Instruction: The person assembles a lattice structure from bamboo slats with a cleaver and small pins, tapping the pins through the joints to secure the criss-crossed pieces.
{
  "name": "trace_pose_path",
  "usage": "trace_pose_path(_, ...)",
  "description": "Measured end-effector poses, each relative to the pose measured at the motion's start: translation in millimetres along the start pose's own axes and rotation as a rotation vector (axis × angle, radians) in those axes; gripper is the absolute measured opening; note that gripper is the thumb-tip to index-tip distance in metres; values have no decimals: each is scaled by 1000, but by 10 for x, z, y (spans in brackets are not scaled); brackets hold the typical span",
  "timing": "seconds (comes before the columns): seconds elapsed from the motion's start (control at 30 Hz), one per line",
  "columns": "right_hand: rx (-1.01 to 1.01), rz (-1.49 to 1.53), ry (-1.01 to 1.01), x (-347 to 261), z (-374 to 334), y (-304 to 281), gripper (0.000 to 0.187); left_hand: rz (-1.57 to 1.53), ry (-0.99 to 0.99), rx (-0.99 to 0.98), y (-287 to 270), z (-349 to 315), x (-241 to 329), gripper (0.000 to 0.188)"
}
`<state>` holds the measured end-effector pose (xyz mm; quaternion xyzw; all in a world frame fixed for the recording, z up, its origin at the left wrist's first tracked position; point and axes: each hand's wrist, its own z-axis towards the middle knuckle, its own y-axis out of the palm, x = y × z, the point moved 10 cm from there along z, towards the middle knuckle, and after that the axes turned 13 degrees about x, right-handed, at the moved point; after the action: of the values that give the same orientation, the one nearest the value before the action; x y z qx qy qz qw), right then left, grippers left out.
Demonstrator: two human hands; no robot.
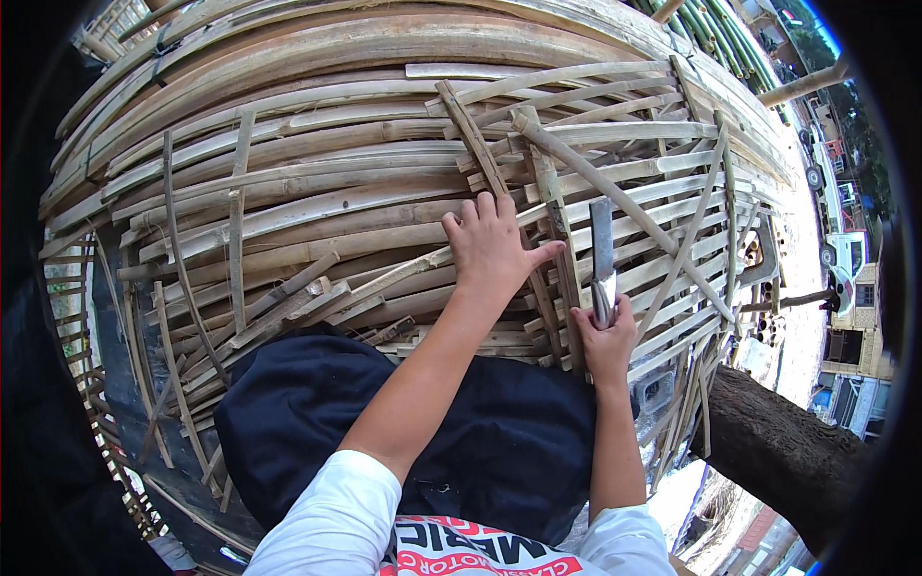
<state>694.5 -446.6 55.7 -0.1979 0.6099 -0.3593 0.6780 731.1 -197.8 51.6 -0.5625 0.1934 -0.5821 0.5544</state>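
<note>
Flat grey metal tool (602,240), centre-right, is gripped by right hand (607,344); left hand (490,248) spreads fingers wide; lettered white shirt (331,509) shows below.

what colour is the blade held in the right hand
The blade is grey, best seen in the head view.

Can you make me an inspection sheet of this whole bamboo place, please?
Surface: long split bamboo strips, layered side by side.
Job's things: flat-bladed tool; slatted bamboo panel with diagonal pieces.
Clutter: short bamboo pieces beside the dark cloth.
Hands: left hand open, fingers spread over the bamboo; right hand grips the tool's handle.
Cables: nothing seen.
Surroundings: tree trunk and white vehicle, right.
</note>
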Motion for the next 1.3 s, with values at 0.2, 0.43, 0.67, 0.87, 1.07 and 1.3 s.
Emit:
trace_pose_path(0.2, 46, -78, -93, -23, -22, 9, 42, -47, 229, 11, 33, 56, -57, 62)
trace_pose_path(0.43, 34, -60, -33, 33, -5, -36, 44, -110, 115, -30, -117, 174, 98, 81)
trace_pose_path(0.67, 12, -24, 13, 86, 9, 7, 47, -64, 36, 63, 130, 74, 115, 131)
trace_pose_path(0.87, -1, 13, 53, 180, 18, 10, 50, -214, 177, 310, -72, -56, 221, 100)
trace_pose_path(1.07, -2, 21, 55, 215, 65, -7, 57, -632, 896, 243, -304, -642, 727, 24)
trace_pose_path(1.3, 20, -3, 14, 139, 42, -48, 59, -512, 1119, 18, 36, -598, 682, 60)
